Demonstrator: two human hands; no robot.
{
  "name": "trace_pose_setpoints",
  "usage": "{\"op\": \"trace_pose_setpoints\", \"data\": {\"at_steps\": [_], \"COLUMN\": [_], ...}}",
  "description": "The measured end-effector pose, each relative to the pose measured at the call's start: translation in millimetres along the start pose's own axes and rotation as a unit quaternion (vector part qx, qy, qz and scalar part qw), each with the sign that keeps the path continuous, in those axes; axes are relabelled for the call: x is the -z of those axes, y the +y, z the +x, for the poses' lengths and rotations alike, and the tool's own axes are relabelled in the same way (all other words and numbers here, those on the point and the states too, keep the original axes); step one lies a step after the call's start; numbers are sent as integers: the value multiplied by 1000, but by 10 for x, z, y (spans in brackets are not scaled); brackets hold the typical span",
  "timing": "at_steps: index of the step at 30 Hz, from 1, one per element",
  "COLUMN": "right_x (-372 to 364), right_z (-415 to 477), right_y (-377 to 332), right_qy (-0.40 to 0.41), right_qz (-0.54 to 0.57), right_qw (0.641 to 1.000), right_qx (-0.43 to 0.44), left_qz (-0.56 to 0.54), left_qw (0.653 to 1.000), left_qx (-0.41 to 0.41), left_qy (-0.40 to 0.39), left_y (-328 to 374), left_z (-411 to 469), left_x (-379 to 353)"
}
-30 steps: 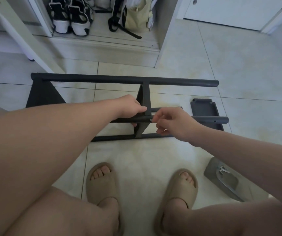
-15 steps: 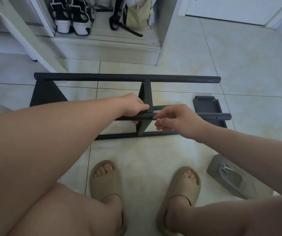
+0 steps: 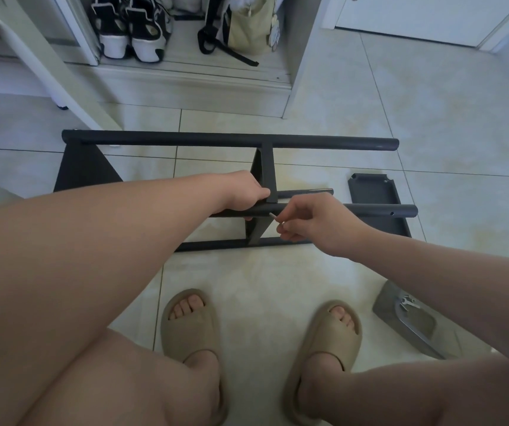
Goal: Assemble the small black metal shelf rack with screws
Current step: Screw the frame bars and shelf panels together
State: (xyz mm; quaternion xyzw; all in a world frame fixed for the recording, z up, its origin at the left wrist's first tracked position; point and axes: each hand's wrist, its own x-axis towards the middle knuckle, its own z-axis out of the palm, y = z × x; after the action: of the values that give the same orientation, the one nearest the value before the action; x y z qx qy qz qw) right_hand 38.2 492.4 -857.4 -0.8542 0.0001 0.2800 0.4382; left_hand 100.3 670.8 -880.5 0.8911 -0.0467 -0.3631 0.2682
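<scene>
Some of the silver tool (image 3: 274, 218) hides inside the right hand (image 3: 314, 224).

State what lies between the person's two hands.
In the head view, a thin silvery pin pinched by the right hand points at the black tube that the left hand grips.

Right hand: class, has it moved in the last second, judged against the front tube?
Yes, slightly: the right hand has drawn back toward the person, fingertips now below the front tube, pinching a small silver tool.

A home entryway: pale tiled floor (image 3: 431, 118), sneakers (image 3: 130, 29) and a bag (image 3: 250, 32) in a low cupboard, a white door (image 3: 416, 16).
</scene>
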Motion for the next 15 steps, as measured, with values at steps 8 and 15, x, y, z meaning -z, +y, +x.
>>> {"op": "trace_pose_setpoints", "data": {"at_steps": [8, 15], "right_x": [27, -45], "right_z": [0, 48], "right_y": [19, 4], "right_qy": [41, 58], "right_qz": [-4, -73], "right_qw": [999, 996], "right_qx": [-3, 4], "left_qz": [-67, -92], "left_qw": [997, 995], "left_qx": [17, 25], "left_qy": [23, 28], "left_y": [-2, 0], "left_z": [7, 44], "left_x": [-11, -26]}}
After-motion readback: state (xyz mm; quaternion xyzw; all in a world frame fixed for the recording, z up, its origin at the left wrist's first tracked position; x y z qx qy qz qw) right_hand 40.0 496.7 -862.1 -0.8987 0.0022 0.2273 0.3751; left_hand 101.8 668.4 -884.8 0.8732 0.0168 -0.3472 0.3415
